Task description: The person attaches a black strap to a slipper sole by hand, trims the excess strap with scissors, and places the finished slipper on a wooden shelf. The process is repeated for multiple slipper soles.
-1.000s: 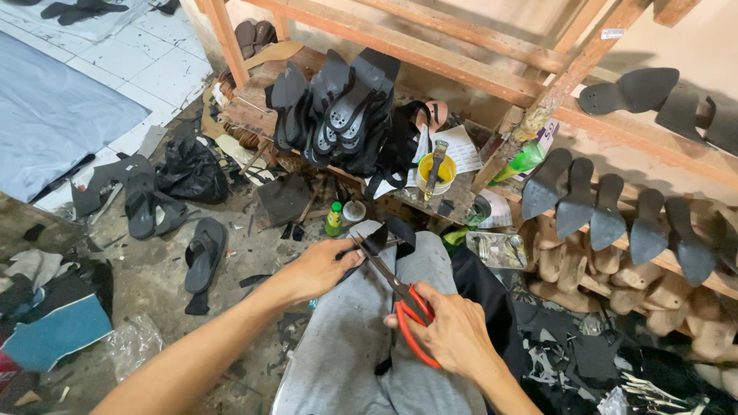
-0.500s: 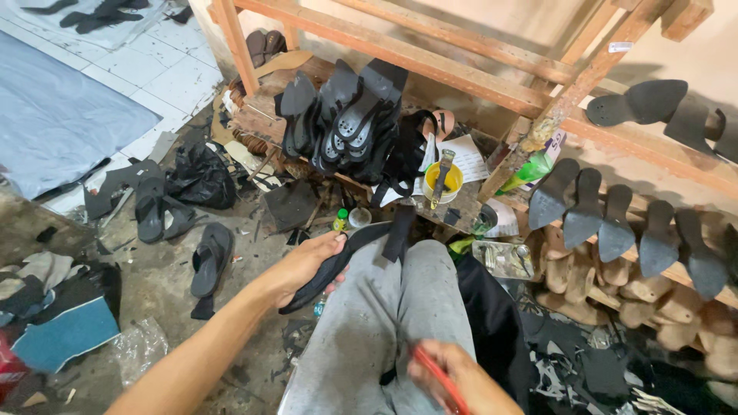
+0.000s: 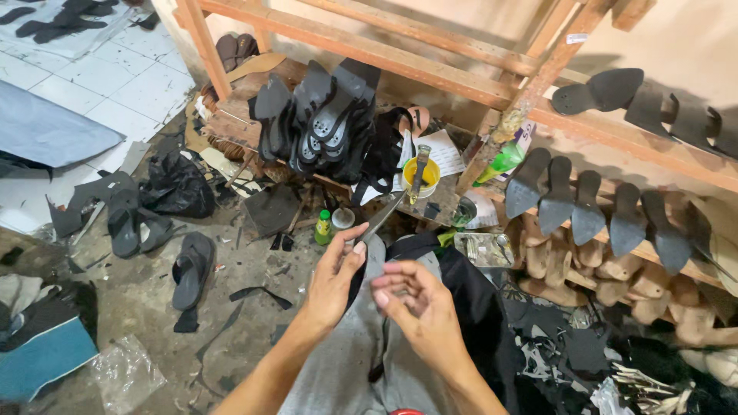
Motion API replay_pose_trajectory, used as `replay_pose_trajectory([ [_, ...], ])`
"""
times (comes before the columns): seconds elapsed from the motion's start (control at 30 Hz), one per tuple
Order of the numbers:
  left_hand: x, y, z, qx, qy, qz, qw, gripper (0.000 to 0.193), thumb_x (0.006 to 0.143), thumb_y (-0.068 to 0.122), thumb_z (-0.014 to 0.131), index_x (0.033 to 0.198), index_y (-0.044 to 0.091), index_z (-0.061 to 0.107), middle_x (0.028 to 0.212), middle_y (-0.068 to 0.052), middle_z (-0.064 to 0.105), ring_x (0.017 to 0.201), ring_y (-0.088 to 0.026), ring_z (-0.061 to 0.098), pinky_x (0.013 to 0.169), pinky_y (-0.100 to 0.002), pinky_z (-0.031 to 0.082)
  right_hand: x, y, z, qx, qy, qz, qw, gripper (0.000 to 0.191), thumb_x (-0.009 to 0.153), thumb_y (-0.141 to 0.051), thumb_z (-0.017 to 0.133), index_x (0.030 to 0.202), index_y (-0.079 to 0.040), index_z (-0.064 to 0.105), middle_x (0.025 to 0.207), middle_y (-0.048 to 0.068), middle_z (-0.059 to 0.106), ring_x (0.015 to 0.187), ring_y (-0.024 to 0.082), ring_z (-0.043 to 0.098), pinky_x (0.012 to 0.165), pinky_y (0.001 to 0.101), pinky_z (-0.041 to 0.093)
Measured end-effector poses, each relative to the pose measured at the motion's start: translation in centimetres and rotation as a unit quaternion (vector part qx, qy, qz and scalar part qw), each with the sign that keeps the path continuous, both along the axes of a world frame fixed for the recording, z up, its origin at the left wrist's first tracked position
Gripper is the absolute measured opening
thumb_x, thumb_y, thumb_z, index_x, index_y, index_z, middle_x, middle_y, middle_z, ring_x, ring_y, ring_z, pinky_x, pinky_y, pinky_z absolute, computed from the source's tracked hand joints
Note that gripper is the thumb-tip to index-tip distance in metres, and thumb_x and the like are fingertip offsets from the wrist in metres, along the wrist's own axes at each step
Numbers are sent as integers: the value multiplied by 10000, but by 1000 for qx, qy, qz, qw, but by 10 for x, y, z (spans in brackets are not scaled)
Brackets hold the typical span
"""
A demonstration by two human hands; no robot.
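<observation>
We see the left hand (image 3: pixel 332 278) pinching one end of a thin dark strap (image 3: pixel 382 217) between thumb and fingers, the strap slanting up from our lap to end just short of the yellow cup (image 3: pixel 422 176) on the cluttered wooden bench (image 3: pixel 231 127). The right hand (image 3: pixel 419 301) sits just beside it, fingers curled and loosely apart, gripping nothing we can make out. Leftward the floor opens beyond a black sandal (image 3: pixel 192 269), while the shelf of black soles (image 3: pixel 588 204) crowds our right.

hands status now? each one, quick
Left hand: closed on a thin dark strap, pinched between thumb and fingers.
Right hand: fingers curled beside the left hand; whether it grips anything cannot be told.
</observation>
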State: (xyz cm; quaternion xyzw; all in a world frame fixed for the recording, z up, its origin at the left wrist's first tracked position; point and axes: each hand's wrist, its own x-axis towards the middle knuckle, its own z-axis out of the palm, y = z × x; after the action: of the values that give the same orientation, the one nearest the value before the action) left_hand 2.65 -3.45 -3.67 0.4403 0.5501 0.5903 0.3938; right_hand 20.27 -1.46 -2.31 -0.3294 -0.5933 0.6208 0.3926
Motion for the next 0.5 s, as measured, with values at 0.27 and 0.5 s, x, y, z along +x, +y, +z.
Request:
replay_pose_trajectory([
  [0.27,20,-10,15,22,0,30,999,424,1030,292,536,1410,108,573,1076,-32,656,906,-109,581,849,-274,499,-33,15,-2,28,43,-107,993,100,937,-30,748,1004,36,714,888,30,706,783,63,626,711,214,500],
  [0.5,19,-9,3,108,6,-3,994,439,1118,339,461,1444,67,572,1047,-79,618,929,-150,578,833,-283,464,-30,27,3,76,24,-96,992,79,909,-52,758,906,27,751,919,61,679,736,59,614,656,208,485],
])
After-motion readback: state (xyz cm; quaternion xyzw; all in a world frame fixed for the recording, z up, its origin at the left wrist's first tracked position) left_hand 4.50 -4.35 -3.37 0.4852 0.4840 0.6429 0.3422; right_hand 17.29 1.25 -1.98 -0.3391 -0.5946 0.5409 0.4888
